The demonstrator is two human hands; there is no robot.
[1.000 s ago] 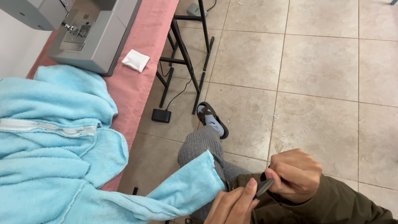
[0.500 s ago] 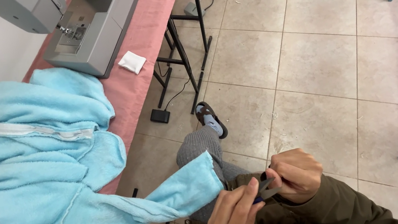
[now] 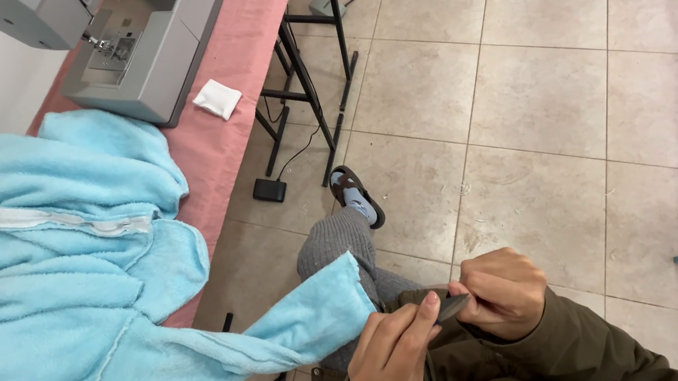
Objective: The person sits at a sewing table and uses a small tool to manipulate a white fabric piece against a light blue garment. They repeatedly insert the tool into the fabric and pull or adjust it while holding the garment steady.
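Seated worker at a sewing station. Compared with a second ago, the two hands are remaining locked together over the lap, barely shifted, so the handling of the small dark tool is continuing without a change of grip. The right hand is curling closed around the tool's right end, knuckles upward; the left hand is reaching up from the near edge, its fingers pinching the tool's left tip. Just left of the hands, a light blue fleece garment is hanging off the pink counter, which is carrying a grey sewing machine at the far end.
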